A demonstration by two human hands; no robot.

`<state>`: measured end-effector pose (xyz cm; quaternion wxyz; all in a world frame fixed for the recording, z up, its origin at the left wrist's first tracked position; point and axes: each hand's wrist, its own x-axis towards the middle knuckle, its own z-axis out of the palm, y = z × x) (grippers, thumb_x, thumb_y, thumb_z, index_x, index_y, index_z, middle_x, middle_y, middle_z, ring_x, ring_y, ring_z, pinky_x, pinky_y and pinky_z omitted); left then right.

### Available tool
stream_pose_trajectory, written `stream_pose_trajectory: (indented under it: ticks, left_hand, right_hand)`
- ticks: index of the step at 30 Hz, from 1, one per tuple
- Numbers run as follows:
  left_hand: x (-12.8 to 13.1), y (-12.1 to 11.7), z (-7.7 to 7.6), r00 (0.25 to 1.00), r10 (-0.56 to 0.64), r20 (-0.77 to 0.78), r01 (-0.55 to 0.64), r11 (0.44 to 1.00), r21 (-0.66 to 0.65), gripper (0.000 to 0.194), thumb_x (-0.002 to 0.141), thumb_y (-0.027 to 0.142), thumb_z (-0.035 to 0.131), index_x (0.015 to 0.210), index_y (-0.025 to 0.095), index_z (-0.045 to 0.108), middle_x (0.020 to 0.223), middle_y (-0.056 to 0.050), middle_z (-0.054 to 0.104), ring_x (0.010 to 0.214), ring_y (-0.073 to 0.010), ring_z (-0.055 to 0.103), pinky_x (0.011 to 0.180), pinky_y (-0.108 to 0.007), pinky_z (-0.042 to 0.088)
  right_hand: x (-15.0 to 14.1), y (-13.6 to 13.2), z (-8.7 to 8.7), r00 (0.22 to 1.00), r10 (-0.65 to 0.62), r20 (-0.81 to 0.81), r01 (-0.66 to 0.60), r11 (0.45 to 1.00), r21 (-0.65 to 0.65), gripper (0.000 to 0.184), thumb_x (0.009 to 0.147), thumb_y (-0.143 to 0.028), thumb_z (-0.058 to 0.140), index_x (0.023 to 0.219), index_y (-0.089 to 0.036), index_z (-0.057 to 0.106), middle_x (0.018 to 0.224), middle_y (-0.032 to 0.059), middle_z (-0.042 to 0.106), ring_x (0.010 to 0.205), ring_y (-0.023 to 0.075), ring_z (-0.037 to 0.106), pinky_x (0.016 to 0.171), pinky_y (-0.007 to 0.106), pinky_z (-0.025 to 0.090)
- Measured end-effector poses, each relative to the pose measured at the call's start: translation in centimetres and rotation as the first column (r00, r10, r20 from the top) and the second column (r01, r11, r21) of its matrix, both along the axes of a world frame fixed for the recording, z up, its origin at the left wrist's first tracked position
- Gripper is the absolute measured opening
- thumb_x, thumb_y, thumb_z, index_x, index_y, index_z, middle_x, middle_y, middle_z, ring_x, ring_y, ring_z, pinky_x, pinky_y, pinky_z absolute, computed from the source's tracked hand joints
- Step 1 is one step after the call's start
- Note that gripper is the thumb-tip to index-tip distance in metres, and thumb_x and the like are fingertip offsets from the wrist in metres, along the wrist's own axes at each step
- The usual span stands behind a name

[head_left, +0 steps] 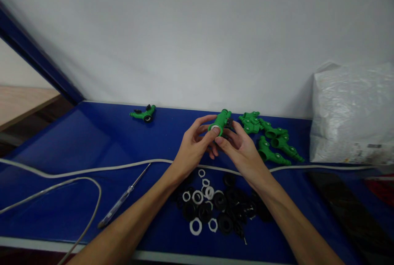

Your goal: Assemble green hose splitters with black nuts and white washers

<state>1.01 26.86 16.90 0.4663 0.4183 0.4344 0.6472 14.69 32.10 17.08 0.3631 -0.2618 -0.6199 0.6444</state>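
Observation:
Both my hands meet above the middle of the blue table (76, 141), closed together on one green plastic fitting (220, 120). My left hand (193, 146) pinches its near end, where a white ring shows. My right hand (240, 146) cups it from the right, fingers curled round its dark far side. Right behind my right hand lies a heap of several more green fittings (271, 139). Beneath my wrists sits a pile of black and white rings (215, 205).
A single green fitting (144, 114) lies at the back left. A screwdriver (123, 199) and a white cable (92, 170) cross the table's left half. A white plastic bag (351, 113) stands at the right against the wall, with a dark flat object (344, 203) in front.

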Motion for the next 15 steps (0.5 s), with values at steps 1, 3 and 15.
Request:
stream_pose_trajectory:
  ticks: [1,3,15]
  left_hand:
    - [0.02,0.01,-0.02,1.0,0.005,0.0,-0.005,1.0,0.001,0.051,0.087,0.042,0.072,0.13,0.02,0.059,0.089,-0.002,0.07,0.052,-0.0081,0.062,0.045,-0.02,0.051]
    - [0.03,0.05,-0.05,1.0,0.012,0.001,-0.012,1.0,0.004,0.05,0.087,0.041,0.073,0.129,0.019,0.059,0.088,-0.001,0.069,0.05,-0.0073,0.06,0.044,-0.02,0.05]
    - [0.07,-0.1,0.19,1.0,-0.003,0.001,0.004,1.0,-0.01,0.045,0.093,0.041,0.065,0.13,0.018,0.062,0.065,0.003,0.062,0.049,-0.0102,0.061,0.045,-0.02,0.05]
  right_hand:
    - [-0.02,0.03,0.0,1.0,0.003,-0.004,-0.003,1.0,0.007,0.048,0.086,-0.046,0.078,0.123,-0.028,0.054,0.118,0.0047,0.072,0.089,0.0191,0.069,0.076,0.036,0.055]
    - [-0.05,0.09,-0.04,1.0,0.003,-0.009,-0.003,1.0,0.02,0.047,0.086,-0.045,0.078,0.123,-0.028,0.054,0.12,0.0053,0.072,0.1,0.0215,0.069,0.081,0.036,0.055]
    - [0.0,-0.11,0.02,0.999,-0.037,-0.006,0.036,0.998,-0.056,0.049,0.086,-0.045,0.077,0.127,-0.029,0.054,0.125,0.0067,0.071,0.102,0.0221,0.069,0.083,0.038,0.056]
